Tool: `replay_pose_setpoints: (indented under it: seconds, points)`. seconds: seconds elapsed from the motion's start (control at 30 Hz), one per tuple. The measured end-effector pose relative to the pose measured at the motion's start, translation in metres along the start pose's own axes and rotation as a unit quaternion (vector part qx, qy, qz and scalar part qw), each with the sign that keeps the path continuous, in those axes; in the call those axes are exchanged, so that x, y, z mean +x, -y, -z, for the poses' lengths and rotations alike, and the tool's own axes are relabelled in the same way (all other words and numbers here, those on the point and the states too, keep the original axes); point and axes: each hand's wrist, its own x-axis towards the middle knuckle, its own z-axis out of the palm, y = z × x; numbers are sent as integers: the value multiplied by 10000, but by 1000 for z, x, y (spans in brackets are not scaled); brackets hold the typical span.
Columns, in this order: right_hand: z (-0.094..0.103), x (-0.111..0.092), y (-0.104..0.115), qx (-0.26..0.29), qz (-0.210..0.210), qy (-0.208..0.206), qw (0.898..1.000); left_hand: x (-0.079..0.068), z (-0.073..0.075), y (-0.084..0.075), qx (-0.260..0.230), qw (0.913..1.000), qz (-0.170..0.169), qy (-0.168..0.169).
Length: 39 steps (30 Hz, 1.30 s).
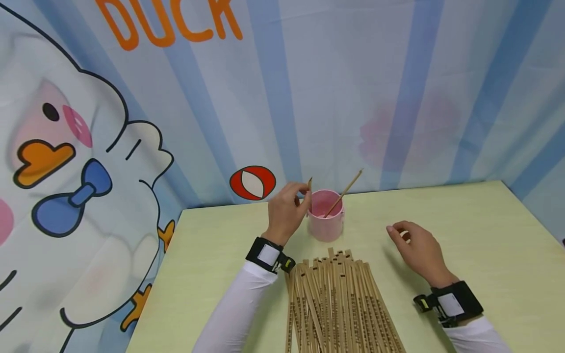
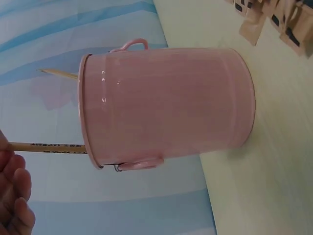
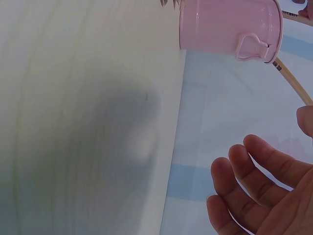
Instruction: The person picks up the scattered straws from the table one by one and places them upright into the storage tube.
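Note:
A small pink pail (image 1: 325, 229) with side handles stands upright at the back of the table. My left hand (image 1: 287, 211) is at its left rim, pinching the upper part of a thin bamboo stick (image 2: 46, 147) printed with dark characters; its lower end is inside the pail, out of sight. Another bamboo stick (image 1: 348, 190) leans in the pail, tilted to the right. Right of the pail, my right hand (image 1: 421, 252) hovers over the table, fingers loosely bent, holding nothing. In front of the pail lies a pile of similar flat sticks (image 1: 340, 304).
The pale yellow table (image 1: 212, 279) meets a blue-striped cloth backdrop (image 1: 340, 98) just behind the pail. A printed duck (image 1: 88, 196) covers the left side of the cloth. Black wrist straps (image 1: 456, 301) sit on both wrists.

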Motion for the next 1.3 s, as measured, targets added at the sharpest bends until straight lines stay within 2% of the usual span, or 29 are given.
replay_pose_setpoints:
  seconds: [0.33, 0.47, 0.63, 0.77, 0.83, 0.9, 1.0, 1.07, 1.13, 1.3]
  points:
    - [-2, 0, -2, -32, 51, -21, 10000, 10, -6, -8, 109, 9978, 314, 573]
    - [-3, 0, -3, -40, 11, 14, 10000, 11, -5, -11, 148, 9944, 464, 935]
    - [-3, 0, -3, -56, -1, 9, 10000, 5, 5, -11, 88, 9917, 560, 1150]
    - [-4, -1, -3, -45, -10, 26, 10000, -8, 20, -8, 41, 9884, 831, 1268]
    - [-4, -1, -4, -60, -14, 18, 10000, -16, 29, -7, -20, 9820, 989, 1612]
    - [-4, -1, -4, -72, -27, 18, 10000, -25, 39, -7, -129, 9699, 1155, 2142]
    - [-5, 0, -5, -80, -26, 25, 10000, -40, 53, -6, -327, 9410, 1368, 3079]
    - [-5, 0, -5, -83, -22, 27, 10000, -52, 61, -5, -377, 9229, 1484, 3534]
    - [-6, 0, -5, -95, -2, 9, 10000, -66, 67, -3, -338, 9107, 1562, 3808]
    - [-7, -1, -6, -118, 36, -27, 9999, -97, 79, 1, 27, 8971, 1757, 4055]
